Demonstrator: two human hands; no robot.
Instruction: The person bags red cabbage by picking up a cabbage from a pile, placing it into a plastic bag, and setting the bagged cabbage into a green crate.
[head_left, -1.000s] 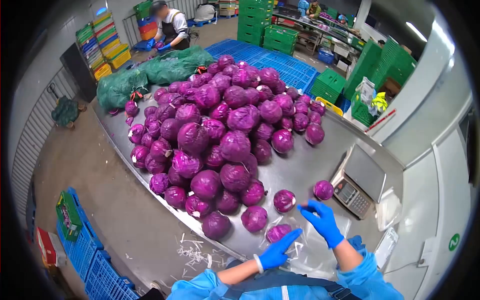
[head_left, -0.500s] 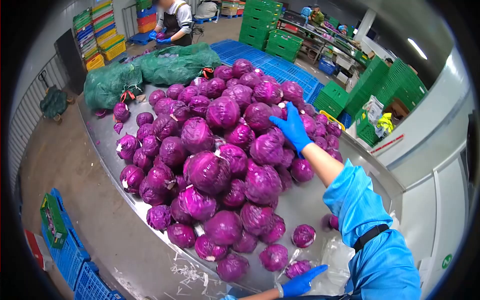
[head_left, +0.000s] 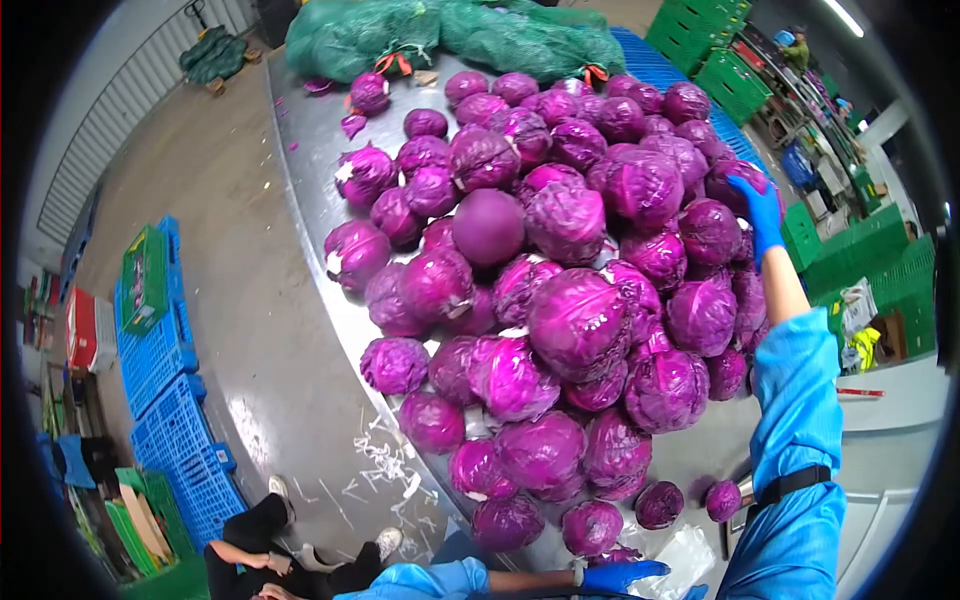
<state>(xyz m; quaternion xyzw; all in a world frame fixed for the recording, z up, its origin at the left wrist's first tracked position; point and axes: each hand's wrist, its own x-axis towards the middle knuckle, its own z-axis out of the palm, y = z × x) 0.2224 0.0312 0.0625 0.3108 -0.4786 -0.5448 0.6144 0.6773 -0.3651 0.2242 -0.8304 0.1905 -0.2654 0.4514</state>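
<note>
A large heap of red cabbages covers the metal table. My right hand, in a blue glove, reaches to the heap's far right side. Its fingers curl against a red cabbage there, and part of the grip is hidden. Low in the view, my left hand, also gloved in blue, is open with its fingers stretched out. It lies beside a small, partly hidden cabbage and a clear plastic bag. Two small cabbages sit apart at the near right, one of them closer to the heap.
Green net sacks lie across the table's far end. Blue pallets stand on the floor at left, with a green crate on top. A person's legs show at lower left. White scraps litter the floor.
The view has swung left and down, so the heap appears farther right. My right hand has moved from beside a cabbage onto one at the far right. My left hand remains low and open.
</note>
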